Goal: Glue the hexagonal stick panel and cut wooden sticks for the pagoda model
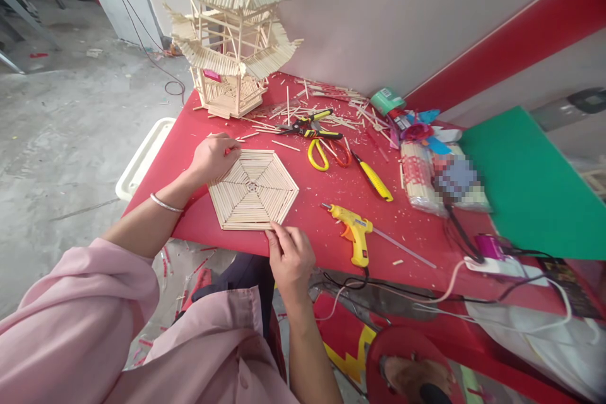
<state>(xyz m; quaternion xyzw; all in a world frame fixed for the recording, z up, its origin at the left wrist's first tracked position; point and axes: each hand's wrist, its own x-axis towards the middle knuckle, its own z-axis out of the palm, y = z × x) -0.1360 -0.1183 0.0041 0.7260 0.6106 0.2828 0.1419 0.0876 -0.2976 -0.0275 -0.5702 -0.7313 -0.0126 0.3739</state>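
I am seeing my right hand (290, 257) pinching the near edge of the hexagonal stick panel (253, 189), fingertips closed on its rim at the front of the red surface (331, 202). My left hand (214, 156) is curling over the panel's far left corner, pressing it down, though I cannot tell whether it is gripping anything small beneath the fingers. The panel is lying flat near the surface's front edge, so I am judging that an uneven push could slide it off or crack a glued joint. Just to the right the yellow glue gun (354, 235) is lying with its cord trailing near my wrist, a snag risk. Further back scissors (326, 153), pliers (310, 126) and the stick pagoda model (234, 31) are standing.
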